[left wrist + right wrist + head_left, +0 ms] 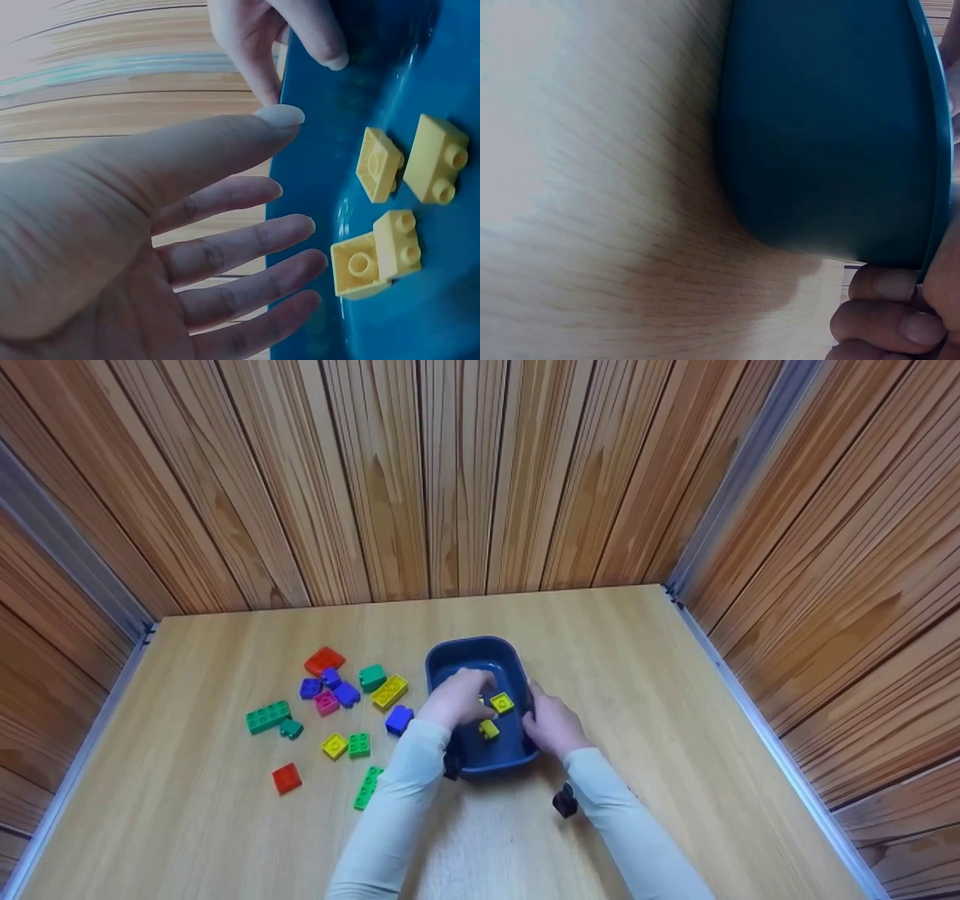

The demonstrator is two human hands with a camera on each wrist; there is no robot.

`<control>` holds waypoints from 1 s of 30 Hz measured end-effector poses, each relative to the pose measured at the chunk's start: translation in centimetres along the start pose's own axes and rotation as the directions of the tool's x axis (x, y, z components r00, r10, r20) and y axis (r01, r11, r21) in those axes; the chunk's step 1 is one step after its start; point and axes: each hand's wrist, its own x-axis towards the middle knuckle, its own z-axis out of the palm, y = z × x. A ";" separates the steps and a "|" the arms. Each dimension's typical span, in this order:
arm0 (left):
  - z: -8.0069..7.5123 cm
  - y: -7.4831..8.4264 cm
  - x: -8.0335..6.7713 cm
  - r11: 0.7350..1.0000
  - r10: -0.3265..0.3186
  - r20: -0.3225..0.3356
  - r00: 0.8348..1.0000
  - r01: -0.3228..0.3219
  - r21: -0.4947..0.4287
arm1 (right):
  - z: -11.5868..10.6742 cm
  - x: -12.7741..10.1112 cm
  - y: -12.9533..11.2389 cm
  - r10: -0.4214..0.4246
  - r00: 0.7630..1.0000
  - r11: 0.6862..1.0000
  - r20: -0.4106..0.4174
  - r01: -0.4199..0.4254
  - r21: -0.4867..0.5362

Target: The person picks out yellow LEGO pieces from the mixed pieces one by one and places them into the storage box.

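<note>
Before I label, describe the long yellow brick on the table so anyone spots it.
In the head view, find the dark blue bin. To its left on the wooden table, beside a green brick, lies the long yellow brick. It is longer than the square yellow brick, the only other yellow one seen outside the bin.

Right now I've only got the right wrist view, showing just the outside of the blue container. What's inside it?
Observer: Yellow bricks lie in the blue container.
Operator: Is one of them being held?
Observer: Not that I can see: the left hand is spread beside them, and the left wrist view shows nothing in its grasp.
Operator: Anything outside the container?
Observer: Yes, loose bricks in several colours lie on the table, to the person's left of the container.
</note>
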 end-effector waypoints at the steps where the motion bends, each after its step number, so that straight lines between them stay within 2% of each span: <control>1: -0.2 -0.1 -0.1 1.000 -0.003 -0.005 1.000 0.003 -0.007 | 0.0 0.0 0.0 0.004 1.000 1.000 0.003 -0.004 0.005; 6: -1.1 -0.5 -0.5 0.999 0.003 -0.053 0.999 -0.004 -0.032 | 0.0 0.0 0.0 0.034 0.999 0.999 0.019 -0.034 0.022; 11: -2.0 -1.1 -0.7 1.000 0.006 -0.093 0.996 -0.007 -0.014 | 0.1 0.0 -0.1 0.026 1.000 1.000 0.011 -0.026 -0.001; 22: -3.3 -1.9 -1.0 1.000 -0.030 -0.143 0.989 0.031 0.002 | 0.1 0.0 -0.1 0.024 1.000 1.000 0.014 -0.023 -0.008; 30: -4.5 -3.3 -1.4 0.999 -0.047 -0.180 0.983 0.046 -0.012 | 0.0 0.0 -0.1 0.037 0.999 0.999 0.019 -0.037 0.001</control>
